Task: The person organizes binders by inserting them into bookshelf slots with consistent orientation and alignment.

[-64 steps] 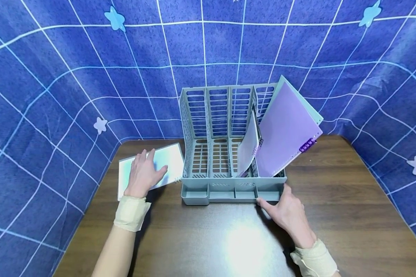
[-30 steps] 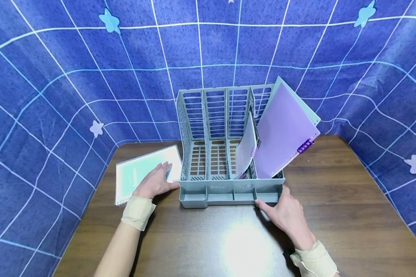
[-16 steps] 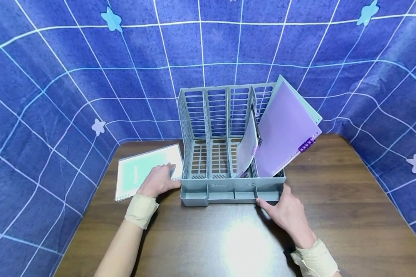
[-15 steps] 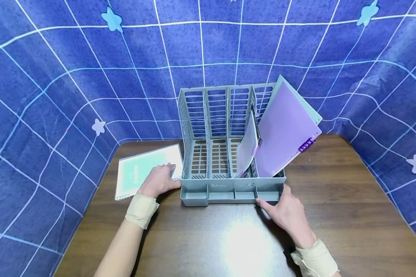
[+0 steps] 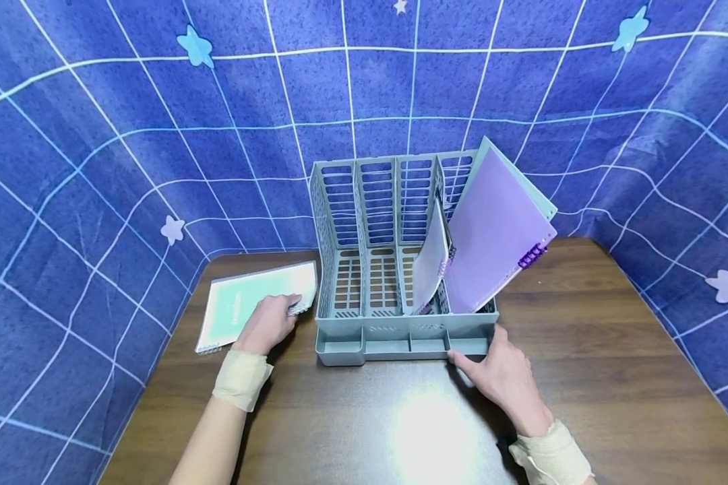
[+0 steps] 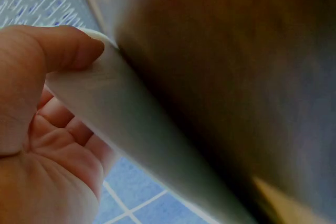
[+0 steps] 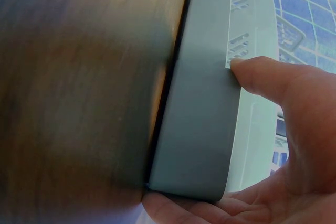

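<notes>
A spiral notebook (image 5: 233,310) with a mint and white cover lies on the table left of a grey-blue desk file organizer (image 5: 394,325). My left hand (image 5: 268,325) pinches its near right corner, which is raised off the table. In the left wrist view the thumb presses one face of the notebook (image 6: 123,100), with the other fingers behind it. My right hand (image 5: 506,374) holds the organizer's front right corner. The right wrist view shows the thumb on the front tray's (image 7: 202,108) upper edge and the fingers around its end.
A purple ring-bound notebook (image 5: 494,232) leans out of the rightmost slot, with a mint sheet or cover (image 5: 540,192) behind it. A smaller pale spiral notebook (image 5: 431,266) stands beside them. Blue star-patterned cloth (image 5: 255,87) surrounds the wooden table (image 5: 613,350).
My left hand has slid from the notebook's top to its near right corner and now grips it. That corner has risen and moved slightly left, away from the organizer. The right hand has stayed put.
</notes>
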`<state>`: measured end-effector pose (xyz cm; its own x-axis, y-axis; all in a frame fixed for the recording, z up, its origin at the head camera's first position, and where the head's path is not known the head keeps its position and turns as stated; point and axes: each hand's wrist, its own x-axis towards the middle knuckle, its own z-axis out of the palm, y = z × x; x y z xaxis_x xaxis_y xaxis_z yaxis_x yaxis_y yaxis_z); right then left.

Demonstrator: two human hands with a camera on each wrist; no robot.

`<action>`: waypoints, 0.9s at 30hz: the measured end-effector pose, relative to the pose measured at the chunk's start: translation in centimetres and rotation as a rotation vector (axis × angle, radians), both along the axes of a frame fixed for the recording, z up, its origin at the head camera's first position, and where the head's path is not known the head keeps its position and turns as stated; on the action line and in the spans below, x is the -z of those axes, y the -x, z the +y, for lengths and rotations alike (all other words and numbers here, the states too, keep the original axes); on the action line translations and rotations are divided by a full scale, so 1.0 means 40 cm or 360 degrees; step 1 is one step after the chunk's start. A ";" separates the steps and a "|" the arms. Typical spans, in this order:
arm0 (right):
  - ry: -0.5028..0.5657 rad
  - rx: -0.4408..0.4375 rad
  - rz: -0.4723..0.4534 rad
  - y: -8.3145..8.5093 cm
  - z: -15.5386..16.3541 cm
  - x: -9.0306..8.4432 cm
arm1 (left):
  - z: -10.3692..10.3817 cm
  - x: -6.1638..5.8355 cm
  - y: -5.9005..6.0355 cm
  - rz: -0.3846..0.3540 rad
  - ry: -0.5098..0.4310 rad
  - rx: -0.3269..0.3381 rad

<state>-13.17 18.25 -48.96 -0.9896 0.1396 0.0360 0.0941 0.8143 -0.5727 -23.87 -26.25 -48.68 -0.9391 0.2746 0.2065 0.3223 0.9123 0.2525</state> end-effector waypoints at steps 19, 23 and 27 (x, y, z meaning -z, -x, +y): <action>-0.0006 -0.0002 -0.0006 -0.001 -0.002 0.002 | -0.037 -0.142 -0.067 0.0469 -0.0184 -0.0333; -0.0004 -0.0011 -0.0013 0.000 -0.002 0.001 | -0.054 -0.181 -0.083 0.0597 -0.0298 -0.0385; -0.0009 -0.0017 -0.0029 0.002 -0.001 -0.002 | -0.067 -0.220 -0.093 0.0682 -0.0396 -0.0434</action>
